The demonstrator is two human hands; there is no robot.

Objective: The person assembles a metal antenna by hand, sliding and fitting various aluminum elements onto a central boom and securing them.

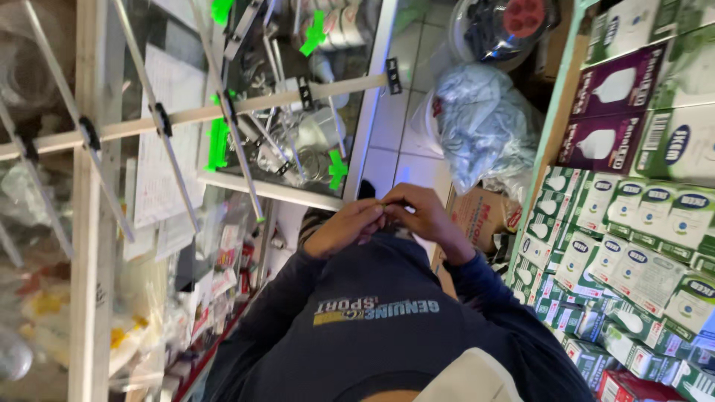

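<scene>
My left hand [348,225] and my right hand [422,214] meet in front of my chest, above my dark blue sweatshirt [372,313]. Their fingertips are pinched together on a small thin pale object [384,202]; it is too small to tell what it is. Both sleeves come up from the bottom of the view. The white tiled floor [387,126] lies below the hands.
A glass display counter [298,112] stands at the left, with a wooden bar carrying metal rods and green plastic clips [218,141] over it. Shelves of stacked light-bulb boxes [633,223] fill the right. A bundled plastic bag [480,126] and a cardboard box [480,216] sit ahead.
</scene>
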